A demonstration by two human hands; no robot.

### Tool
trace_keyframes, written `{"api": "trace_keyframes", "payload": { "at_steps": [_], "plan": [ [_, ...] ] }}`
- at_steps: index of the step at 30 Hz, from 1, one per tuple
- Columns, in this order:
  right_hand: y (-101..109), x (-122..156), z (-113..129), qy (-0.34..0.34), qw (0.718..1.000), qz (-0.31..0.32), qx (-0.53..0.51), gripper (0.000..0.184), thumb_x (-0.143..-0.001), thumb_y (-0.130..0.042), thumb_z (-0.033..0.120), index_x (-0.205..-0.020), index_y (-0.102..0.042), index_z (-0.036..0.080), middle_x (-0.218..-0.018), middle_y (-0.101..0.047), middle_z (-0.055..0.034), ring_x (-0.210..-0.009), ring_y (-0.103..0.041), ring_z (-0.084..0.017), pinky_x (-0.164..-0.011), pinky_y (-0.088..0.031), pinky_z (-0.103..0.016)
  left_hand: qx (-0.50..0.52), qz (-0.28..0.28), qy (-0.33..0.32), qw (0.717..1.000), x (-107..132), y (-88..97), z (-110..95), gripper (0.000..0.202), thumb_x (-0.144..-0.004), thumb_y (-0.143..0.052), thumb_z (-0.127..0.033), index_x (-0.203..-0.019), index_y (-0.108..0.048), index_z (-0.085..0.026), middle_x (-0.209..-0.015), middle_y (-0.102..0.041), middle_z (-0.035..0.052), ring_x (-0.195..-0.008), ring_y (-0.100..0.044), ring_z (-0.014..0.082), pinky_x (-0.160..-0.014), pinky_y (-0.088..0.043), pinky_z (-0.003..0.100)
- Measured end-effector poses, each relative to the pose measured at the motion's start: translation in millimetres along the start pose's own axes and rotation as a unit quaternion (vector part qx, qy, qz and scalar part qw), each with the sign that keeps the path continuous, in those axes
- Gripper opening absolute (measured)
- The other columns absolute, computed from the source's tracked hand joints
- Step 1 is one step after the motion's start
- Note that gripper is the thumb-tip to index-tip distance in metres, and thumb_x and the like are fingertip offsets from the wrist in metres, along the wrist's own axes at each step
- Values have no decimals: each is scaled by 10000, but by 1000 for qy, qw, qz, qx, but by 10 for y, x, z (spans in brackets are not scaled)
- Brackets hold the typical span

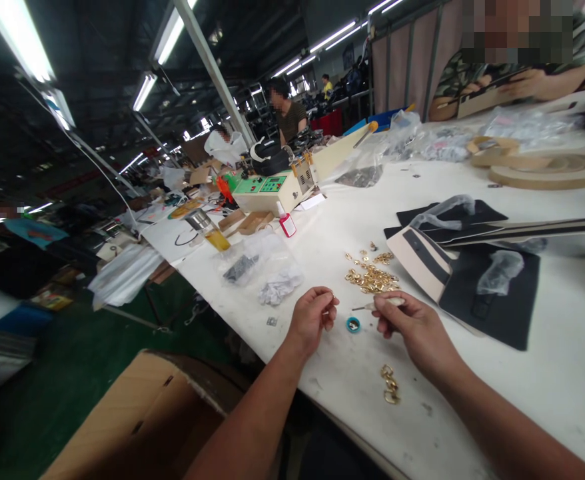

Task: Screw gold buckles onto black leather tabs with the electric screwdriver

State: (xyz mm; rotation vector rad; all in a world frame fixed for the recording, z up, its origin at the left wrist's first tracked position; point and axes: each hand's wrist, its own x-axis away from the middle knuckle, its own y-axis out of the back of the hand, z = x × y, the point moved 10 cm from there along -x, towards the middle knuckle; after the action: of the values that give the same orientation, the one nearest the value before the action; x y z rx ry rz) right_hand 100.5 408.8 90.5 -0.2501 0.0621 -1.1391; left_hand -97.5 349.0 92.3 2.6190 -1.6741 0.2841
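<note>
My left hand (316, 316) is closed in a pinch, with a tiny gold-coloured metal piece (334, 296) just showing at the fingertips; its shape is too small to make out. My right hand (406, 321) grips a small screwdriver (367, 307) with a pale handle, its thin shaft directed at the left hand. Between the hands lies a small blue round container (353, 325) with tiny bits inside. Behind them spreads a pile of gold metal buckles or rings (371, 277). A short row of similar gold pieces (390, 385) lies nearer the table edge.
Dark flat panels (497, 293) with plastic wrap lie to the right. Plastic bags (277, 263), a red-and-white bottle (286, 221), a jar of yellow liquid (215, 237) and a machine (272, 190) stand beyond. A cardboard box (137, 407) is below left. Across the table sits a co-worker (512, 80).
</note>
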Motion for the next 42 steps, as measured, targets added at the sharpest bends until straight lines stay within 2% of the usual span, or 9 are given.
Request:
{"api": "trace_keyframes", "payload": {
  "at_steps": [4, 7, 11, 14, 17, 21, 24, 32, 42],
  "plan": [
    [-47, 83, 81, 21, 999, 3, -26, 419, -848, -831, 580, -1002, -747, 200, -766, -736, -36, -617, -626, -163, -598, -514, -292, 151, 13, 43, 988, 345, -123, 51, 410, -754, -843, -444, -951, -594, -185, -942, -625, 0, -616, -530, 65, -434, -316, 176],
    [-86, 151, 145, 31, 999, 5, -30, 390, -861, -832, 554, -1009, -749, 204, -764, -732, -31, -626, -630, -161, -595, -519, -287, 293, 35, 76, 953, 561, -275, 96, 352, -751, -893, -321, -910, -621, -164, -914, -589, -18, -616, -502, 41, -441, -337, 157],
    [-77, 275, 209, 35, 999, -5, -30, 371, -853, -847, 538, -992, -745, 210, -781, -731, -28, -617, -625, -152, -581, -521, -276, 362, 55, 82, 927, 781, -391, 120, 277, -781, -859, -254, -868, -613, -161, -844, -575, -24, -566, -446, 35, -428, -328, 153],
    [-21, 444, 235, 25, 1000, -14, -4, 372, -855, -843, 549, -1003, -747, 222, -807, -743, -33, -624, -636, -156, -584, -532, -277, 352, 59, 79, 931, 907, -433, 181, 261, -781, -843, -258, -875, -618, -163, -842, -596, -16, -551, -456, 40, -417, -323, 156],
    [57, 676, 274, 19, 998, -27, 46, 387, -857, -830, 576, -1002, -754, 226, -737, -734, -32, -625, -647, -170, -589, -540, -277, 323, 76, 70, 941, 1005, -502, 247, 255, -784, -833, -280, -883, -631, -159, -848, -621, -3, -537, -475, 46, -412, -325, 163],
    [180, 964, 346, 35, 991, -76, 103, 391, -855, -817, 592, -977, -760, 224, -648, -712, -27, -591, -647, -178, -566, -537, -271, 316, 111, 73, 940, 1098, -616, 342, 282, -777, -858, -295, -901, -644, -158, -828, -640, 1, -528, -487, 54, -411, -349, 168],
    [220, 1081, 381, 52, 983, -104, 139, 379, -854, -815, 580, -970, -761, 223, -646, -719, -25, -586, -661, -184, -562, -538, -272, 320, 126, 82, 936, 1141, -656, 414, 315, -771, -890, -305, -924, -658, -156, -822, -657, 6, -530, -501, 59, -406, -363, 166],
    [174, 1096, 475, 81, 969, -119, 203, 292, -882, -803, 514, -938, -762, 230, -671, -743, 1, -596, -680, -154, -611, -542, -240, 342, 141, 92, 924, 1188, -658, 481, 309, -788, -911, -273, -962, -685, -155, -855, -700, 24, -562, -555, 75, -404, -385, 157],
    [161, 1101, 459, 74, 965, -124, 219, 267, -875, -802, 489, -924, -761, 229, -669, -747, 4, -590, -683, -150, -598, -532, -230, 323, 145, 91, 931, 1187, -628, 493, 304, -801, -904, -284, -952, -680, -146, -869, -707, 37, -569, -545, 67, -412, -348, 153]
  ]
}}
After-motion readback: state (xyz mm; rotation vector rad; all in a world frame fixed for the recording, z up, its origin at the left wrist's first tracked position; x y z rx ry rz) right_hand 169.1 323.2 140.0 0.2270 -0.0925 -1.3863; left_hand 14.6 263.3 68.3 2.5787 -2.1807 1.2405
